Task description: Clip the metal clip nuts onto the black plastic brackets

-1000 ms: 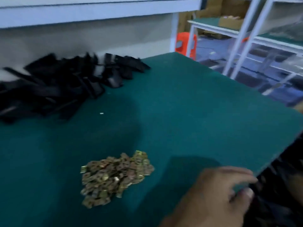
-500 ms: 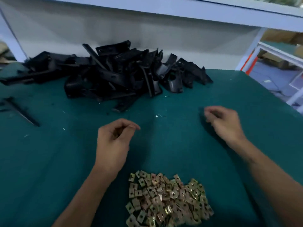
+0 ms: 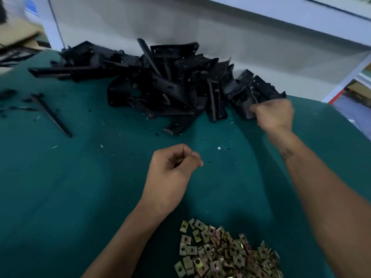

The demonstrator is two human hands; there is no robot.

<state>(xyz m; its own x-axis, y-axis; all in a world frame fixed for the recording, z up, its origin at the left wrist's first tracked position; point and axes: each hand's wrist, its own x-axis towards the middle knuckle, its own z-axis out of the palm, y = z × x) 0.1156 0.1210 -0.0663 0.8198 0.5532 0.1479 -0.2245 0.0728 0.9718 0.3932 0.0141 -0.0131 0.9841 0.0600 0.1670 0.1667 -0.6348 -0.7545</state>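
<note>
A heap of black plastic brackets (image 3: 170,83) lies along the far side of the green table (image 3: 60,187). My right hand (image 3: 275,115) reaches to the heap's right end, and its curled fingers grip the outermost black bracket (image 3: 241,97). My left hand (image 3: 172,173) hovers over the middle of the table in a loose fist, thumb against the forefinger, with nothing visible in it. A pile of brass-coloured metal clip nuts (image 3: 224,255) lies at the near edge, just right of my left forearm.
A long thin black strip (image 3: 52,117) and small black scraps lie on the mat at the left. White specks dot the mat near the heap. A grey wall and a white shelf rail (image 3: 301,15) rise behind the brackets. The table's right edge falls away at far right.
The view swung from the table's right end to face the bracket heap. My right hand moved forward from the mat and took hold of a bracket. My left hand came into view and stayed curled.
</note>
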